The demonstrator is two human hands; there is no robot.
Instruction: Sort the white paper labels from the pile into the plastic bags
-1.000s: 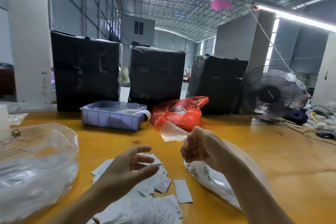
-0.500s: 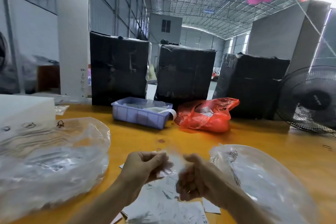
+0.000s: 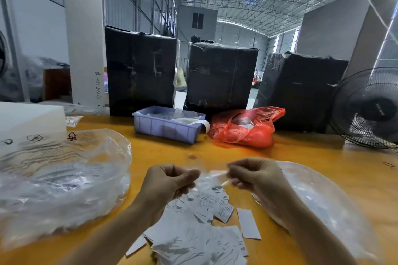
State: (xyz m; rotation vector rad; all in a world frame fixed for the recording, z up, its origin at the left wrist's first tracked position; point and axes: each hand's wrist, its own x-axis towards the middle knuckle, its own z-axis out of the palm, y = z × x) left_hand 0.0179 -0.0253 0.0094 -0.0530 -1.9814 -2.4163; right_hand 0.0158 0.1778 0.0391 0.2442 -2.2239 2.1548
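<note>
Two hands are up over the yellow bench in the lower middle of the frame. The left hand and the right hand each have curled fingers, and their grip is pinched on a small clear plastic bag stretched between them. The bag is blurry, so what is inside it cannot be told.

The pile of white paper labels lies on the bench right under the hands, at the bottom middle. One label lies a little apart on the right side of the pile.

A big clear bag sits at the left of the frame. Another big clear bag lies at the right, partly under the right arm.

Further back in the middle are a blue tray and, just beside it, a red bag. Three black wrapped boxes stand behind them. A black fan stands at the right edge.
</note>
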